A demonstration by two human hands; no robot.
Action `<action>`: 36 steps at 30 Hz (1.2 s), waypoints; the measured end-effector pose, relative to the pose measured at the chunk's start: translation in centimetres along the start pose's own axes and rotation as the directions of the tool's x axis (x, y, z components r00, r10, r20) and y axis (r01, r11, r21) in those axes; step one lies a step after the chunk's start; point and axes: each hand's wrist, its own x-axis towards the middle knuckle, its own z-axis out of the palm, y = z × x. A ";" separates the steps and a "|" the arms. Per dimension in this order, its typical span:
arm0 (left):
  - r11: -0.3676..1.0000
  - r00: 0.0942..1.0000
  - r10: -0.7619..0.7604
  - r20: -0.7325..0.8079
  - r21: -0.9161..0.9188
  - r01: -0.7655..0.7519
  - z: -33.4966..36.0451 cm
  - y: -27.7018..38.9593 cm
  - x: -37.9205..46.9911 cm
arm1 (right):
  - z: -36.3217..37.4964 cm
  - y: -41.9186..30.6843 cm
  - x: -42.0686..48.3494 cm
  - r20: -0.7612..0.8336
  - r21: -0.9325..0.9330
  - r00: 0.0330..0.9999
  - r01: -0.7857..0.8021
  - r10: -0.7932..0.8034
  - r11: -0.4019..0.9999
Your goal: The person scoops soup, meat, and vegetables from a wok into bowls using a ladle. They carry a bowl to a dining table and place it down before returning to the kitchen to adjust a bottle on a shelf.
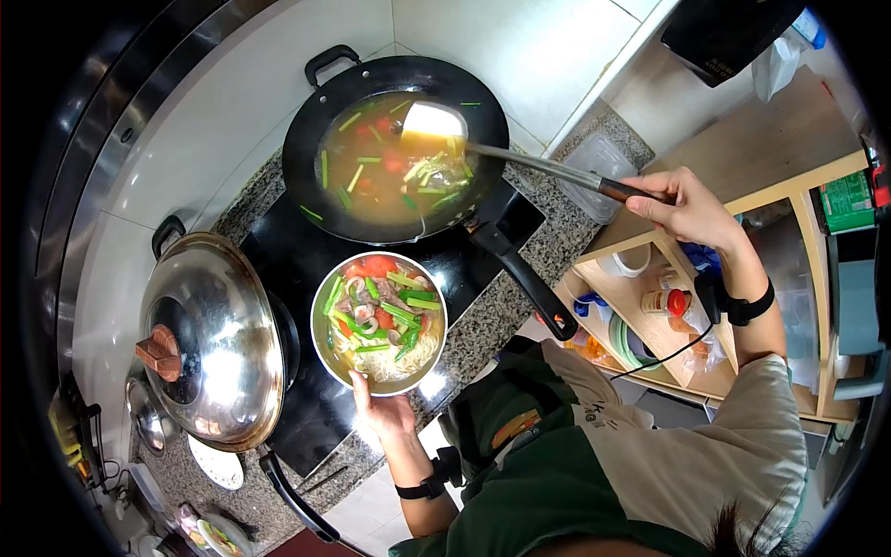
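Note:
My left hand (pixel 386 414) grips the near rim of a bowl (pixel 321 358), thumb over the edge. Inside the bowl are pale noodles (pixel 397 362), tomato pieces, cut green stalks and slices that look like meat and mushroom. My right hand (pixel 686 209) is closed around the dark handle end of a metal spatula or ladle (pixel 536 161). Its shiny head lies in the wok (pixel 306 139), at the surface of a yellowish soup (pixel 376 188) with floating green stalks and red pieces. The bowl is held above the black cooktop, just on the near side of the wok.
Beside the bowl stands a second pan under a domed metal lid (pixel 233 348), its handle (pixel 299 498) jutting past the counter edge. The wok's long handle (pixel 525 278) points towards my body. A plastic container (pixel 598 167) lies on the granite counter, near wooden shelves (pixel 661 306).

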 end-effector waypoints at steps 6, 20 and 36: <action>1.000 1.000 0.018 -0.013 -0.002 -0.018 0.3 -0.1 0.5 | 0.9 0.0 0.5 0.194 0.153 0.978 -0.101 0.071 0.983; 0.999 0.999 0.040 -0.027 0.019 -0.039 0.5 0.4 0.6 | 3.2 2.1 0.7 0.317 0.361 0.948 -0.146 0.026 0.921; 0.997 0.998 0.059 -0.001 0.056 -0.059 0.7 0.6 1.8 | 6.5 2.3 -3.5 0.149 0.346 0.986 0.016 -0.071 0.938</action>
